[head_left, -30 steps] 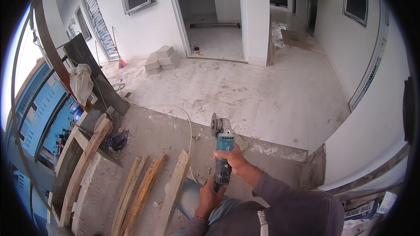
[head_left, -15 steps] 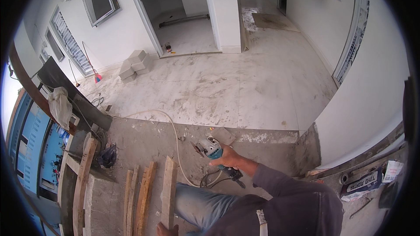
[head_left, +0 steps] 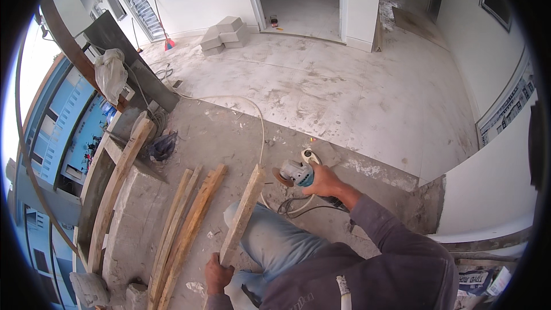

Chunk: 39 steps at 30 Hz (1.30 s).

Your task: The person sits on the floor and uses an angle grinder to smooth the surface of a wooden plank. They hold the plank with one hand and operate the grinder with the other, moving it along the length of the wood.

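My right hand (head_left: pixel 326 182) is wrapped round a teal and grey angle grinder (head_left: pixel 296 173). A brownish disc shows on the grinder's left side, apart from the wood. Lower down, my left hand (head_left: pixel 218 274) grips the near end of a pale wooden batten (head_left: pixel 245 213). That batten slants up and away across my bent leg, and its far end stops a little left of the grinder. Part of the grinder's body is hidden behind my right hand. Several longer wooden strips (head_left: pixel 192 227) lie side by side to the left of my left hand.
A white cable (head_left: pixel 259 116) runs over the rough concrete, with dark cord (head_left: pixel 293 206) coiled below the grinder. Left stand a timber rail (head_left: pixel 120 189) and a black plastic bag (head_left: pixel 163 146). Pale blocks (head_left: pixel 227 34) are stacked on the tiles; a white wall (head_left: pixel 488 189) rises right.
My view has turned left and down, so the room has shifted right and upward. More of my left hand and the batten shows. The grinder stays in my right hand, its disc side turned differently.
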Motion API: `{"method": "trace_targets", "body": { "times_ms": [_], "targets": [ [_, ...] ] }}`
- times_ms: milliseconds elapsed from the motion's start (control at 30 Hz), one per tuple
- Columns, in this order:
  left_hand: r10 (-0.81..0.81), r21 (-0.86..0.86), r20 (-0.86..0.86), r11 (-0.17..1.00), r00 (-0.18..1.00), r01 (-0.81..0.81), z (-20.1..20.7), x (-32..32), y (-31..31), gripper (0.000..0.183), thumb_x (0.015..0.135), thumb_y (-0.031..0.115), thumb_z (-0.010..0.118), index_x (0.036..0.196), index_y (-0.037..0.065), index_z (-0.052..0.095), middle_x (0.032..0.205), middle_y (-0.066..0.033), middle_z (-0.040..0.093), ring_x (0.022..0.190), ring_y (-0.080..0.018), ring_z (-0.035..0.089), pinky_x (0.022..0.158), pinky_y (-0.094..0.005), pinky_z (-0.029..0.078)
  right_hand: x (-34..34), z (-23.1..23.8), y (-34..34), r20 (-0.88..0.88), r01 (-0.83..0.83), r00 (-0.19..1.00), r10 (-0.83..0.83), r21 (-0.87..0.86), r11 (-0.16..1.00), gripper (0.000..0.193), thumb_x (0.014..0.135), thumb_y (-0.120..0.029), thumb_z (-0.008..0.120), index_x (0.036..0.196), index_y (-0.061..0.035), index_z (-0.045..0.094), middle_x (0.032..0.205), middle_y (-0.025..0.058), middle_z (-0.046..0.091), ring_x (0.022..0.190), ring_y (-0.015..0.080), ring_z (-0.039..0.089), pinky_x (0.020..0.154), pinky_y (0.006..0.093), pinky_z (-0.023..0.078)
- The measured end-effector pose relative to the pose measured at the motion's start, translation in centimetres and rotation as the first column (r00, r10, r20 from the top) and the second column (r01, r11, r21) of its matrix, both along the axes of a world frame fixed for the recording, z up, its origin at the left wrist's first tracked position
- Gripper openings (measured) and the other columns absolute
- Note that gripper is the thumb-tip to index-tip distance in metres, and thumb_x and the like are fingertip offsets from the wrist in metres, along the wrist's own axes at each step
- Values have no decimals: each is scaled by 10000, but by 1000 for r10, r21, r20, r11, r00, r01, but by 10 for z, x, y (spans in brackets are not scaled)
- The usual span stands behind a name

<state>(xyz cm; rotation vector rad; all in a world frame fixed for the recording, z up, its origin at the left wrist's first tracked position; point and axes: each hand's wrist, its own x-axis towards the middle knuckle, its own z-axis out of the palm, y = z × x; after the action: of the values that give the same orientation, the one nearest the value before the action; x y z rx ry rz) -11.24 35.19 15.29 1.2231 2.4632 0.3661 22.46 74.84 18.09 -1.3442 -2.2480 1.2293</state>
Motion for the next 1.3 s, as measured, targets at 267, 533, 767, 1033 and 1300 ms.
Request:
{"method": "trace_targets", "body": {
  "times_ms": [267,533,767,1033,1300],
  "targets": [
    [84,38,-140,996,987,-80,-3,24,2,564,701,160,865,1182,65,587,1019,-252,747,982,-487,734,855,-546,587,-27,-14,18,43,-105,994,102,57,993,933,614,-389,943,1378,39,621,1202,304,759,1139,445,742,996,480,585],
    [99,41,-122,995,988,-95,1,28,3,557,702,138,855,1183,62,585,1022,-258,742,985,-495,728,860,-550,584,-33,-21,23,-32,-99,994,100,18,995,864,632,-358,953,1346,20,645,1178,267,776,1121,409,755,998,460,579],
    [98,29,-111,995,989,-95,3,31,4,572,700,140,853,1199,61,585,1034,-256,735,1009,-494,722,881,-551,581,-35,-23,24,-25,-98,995,97,-56,994,881,631,-358,961,1361,21,645,1205,258,774,1139,391,755,1011,443,576],
    [95,13,-124,995,988,-94,-3,28,0,603,700,172,876,1219,69,587,1055,-246,743,1025,-485,726,894,-549,579,-47,-35,32,-200,-133,973,117,-67,989,889,624,-373,971,1354,28,661,1206,250,777,1126,381,758,1014,433,575],
    [103,-49,-127,993,987,-110,8,19,3,537,718,200,881,1189,60,665,1097,-212,767,1027,-465,746,914,-530,599,-33,-48,42,146,-52,987,65,-95,994,787,630,-375,941,1246,56,707,1171,269,779,1112,385,766,957,430,594]
  ]
}}
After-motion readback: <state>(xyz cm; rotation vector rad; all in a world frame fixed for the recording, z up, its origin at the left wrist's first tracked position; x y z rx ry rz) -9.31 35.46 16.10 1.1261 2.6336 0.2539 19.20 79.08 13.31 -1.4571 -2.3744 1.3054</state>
